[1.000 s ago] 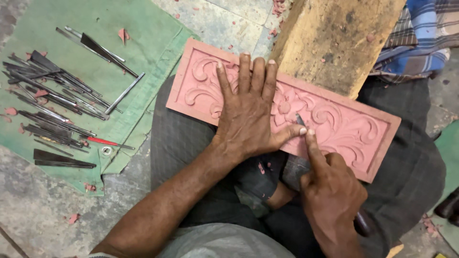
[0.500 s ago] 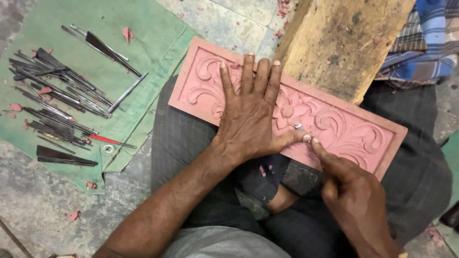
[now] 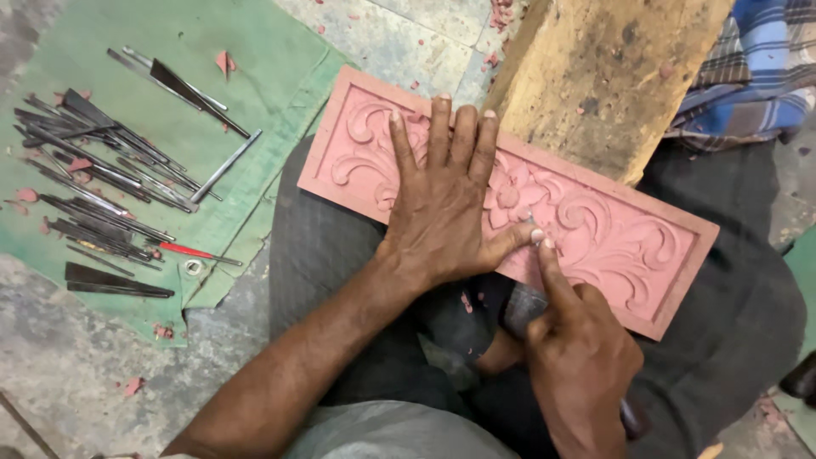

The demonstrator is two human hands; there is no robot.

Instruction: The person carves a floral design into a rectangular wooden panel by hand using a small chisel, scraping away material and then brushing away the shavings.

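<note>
Panel point(image 3: 629, 246): scrolls & flower look mostly carved, w/ our left hand point(image 3: 442, 204) flat on it, right hand point(image 3: 578, 357) gripping chisel point(image 3: 534, 231) at thumb tip, detail cuts left.

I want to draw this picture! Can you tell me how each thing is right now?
Pink carved floral panel: lying across the lap, tilted.
Left hand: flat on the panel, fingers spread.
Right hand: gripping a thin metal carving tool, tip at the flower.
Dark metal chisels: spread on the green mat.
</note>
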